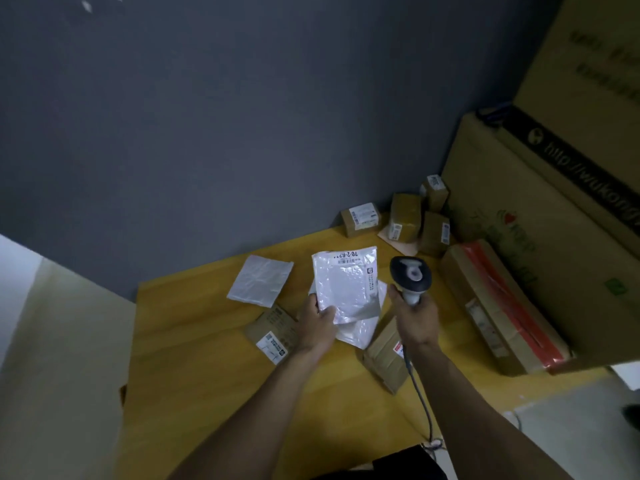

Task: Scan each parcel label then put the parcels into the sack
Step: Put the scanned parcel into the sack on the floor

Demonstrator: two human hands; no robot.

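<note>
Left hand [317,318] pinches the near-left corner of a white poly mailer [346,285], thumb on top and fingers beneath, holding it raised and tilted above the centre of the yellow table [207,341]. Its printed label [346,257] runs along the far edge, face up. Right hand [415,317] is wrapped around the grip of a corded handheld scanner [410,273], whose head sits just right of the mailer. Assessment: the mailer appears light, thin and limp, with a glossy film likely to slip. A corner pinch lets it sag, so a hold along one edge, clear of the label, would keep the barcode flat for reading. A second white mailer [360,332] lies beneath it, and a third [259,280] lies to the far left. Brown parcels lie at near left [273,336] and near right [384,355]. No sack is in view.
</note>
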